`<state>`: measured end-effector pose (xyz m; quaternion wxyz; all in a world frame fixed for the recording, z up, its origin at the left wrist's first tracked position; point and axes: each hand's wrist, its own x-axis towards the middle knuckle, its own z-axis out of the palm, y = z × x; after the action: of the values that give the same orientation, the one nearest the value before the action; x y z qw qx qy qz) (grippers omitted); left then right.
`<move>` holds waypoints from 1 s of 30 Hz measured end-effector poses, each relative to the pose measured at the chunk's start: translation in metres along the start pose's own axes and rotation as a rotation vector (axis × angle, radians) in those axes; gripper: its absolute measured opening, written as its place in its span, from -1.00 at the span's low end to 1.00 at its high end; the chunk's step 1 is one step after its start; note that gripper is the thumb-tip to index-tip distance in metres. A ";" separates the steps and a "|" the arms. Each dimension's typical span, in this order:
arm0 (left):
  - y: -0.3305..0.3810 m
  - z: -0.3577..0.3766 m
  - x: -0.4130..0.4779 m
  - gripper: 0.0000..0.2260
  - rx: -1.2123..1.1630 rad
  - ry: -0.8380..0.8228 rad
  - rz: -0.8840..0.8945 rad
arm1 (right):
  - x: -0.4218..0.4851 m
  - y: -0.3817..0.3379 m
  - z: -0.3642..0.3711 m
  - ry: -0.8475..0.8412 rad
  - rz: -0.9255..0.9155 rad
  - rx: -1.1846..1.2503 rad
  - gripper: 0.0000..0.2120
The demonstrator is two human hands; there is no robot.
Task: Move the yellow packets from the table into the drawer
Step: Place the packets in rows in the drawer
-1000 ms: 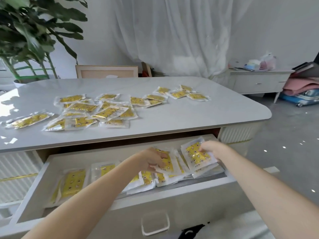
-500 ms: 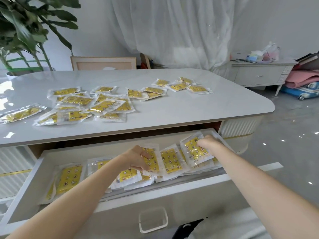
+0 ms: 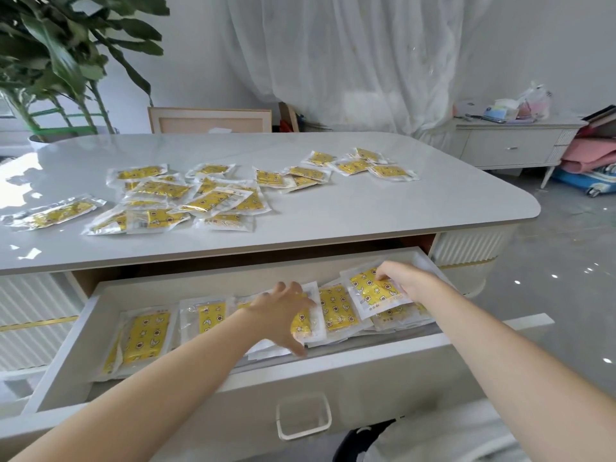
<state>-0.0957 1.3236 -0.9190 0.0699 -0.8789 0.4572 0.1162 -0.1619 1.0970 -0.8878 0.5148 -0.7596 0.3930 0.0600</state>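
Observation:
The white drawer [image 3: 333, 371] stands pulled out under the table [image 3: 416, 208]. Several yellow packets [image 3: 146, 335] lie inside it in a loose row. My left hand [image 3: 283, 315] is spread flat over the packets in the drawer's middle, fingers straight. My right hand [image 3: 405, 281] has its fingers curled on the upper edge of a tilted yellow packet [image 3: 371, 295], which lies on the pile at the drawer's right end. Many more yellow packets [image 3: 206, 201] lie scattered on the tabletop, with a smaller group [image 3: 353, 166] farther back to the right.
A large potted plant [image 3: 66, 61] stands at the table's far left. A framed panel [image 3: 210, 120] leans behind the table. A white sideboard [image 3: 513, 145] with clutter is at the back right. The drawer's handle [image 3: 303, 416] faces me.
My left hand has let go of its packet and spread flat over the middle packets. My right hand has lowered its packet onto the pile at the drawer's right end.

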 end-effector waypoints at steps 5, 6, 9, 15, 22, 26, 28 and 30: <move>0.007 0.004 0.008 -0.13 0.071 -0.046 0.049 | 0.008 0.002 0.006 -0.058 0.015 -0.023 -0.93; 0.006 0.004 0.008 -0.13 0.073 -0.037 0.049 | 0.009 0.002 0.008 -0.069 0.017 -0.033 -0.95; 0.000 0.006 0.010 -0.23 0.049 0.008 0.048 | 0.010 0.001 0.012 -0.146 0.045 -0.025 -0.95; -0.003 0.002 0.001 -0.20 -0.041 -0.019 0.037 | 0.008 0.003 0.017 -0.184 0.102 -0.023 -0.94; -0.041 -0.017 -0.047 -0.44 -0.129 -0.091 -0.095 | -0.008 -0.018 0.040 -0.343 0.081 0.012 -0.91; -0.073 -0.026 -0.085 -0.45 -0.038 -0.219 -0.200 | -0.018 -0.041 0.075 -0.427 0.039 -0.031 -0.86; -0.090 -0.028 -0.099 -0.45 0.008 -0.289 -0.261 | -0.020 -0.049 0.092 -0.470 0.027 -0.031 -0.82; -0.110 -0.029 -0.116 -0.47 0.044 -0.333 -0.324 | -0.027 -0.060 0.115 -0.523 0.017 -0.060 -0.89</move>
<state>-0.0656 1.4711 -0.8584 0.1813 -0.9078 0.2948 0.2367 -0.1043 1.2165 -0.8834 0.5757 -0.7298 0.2510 0.2699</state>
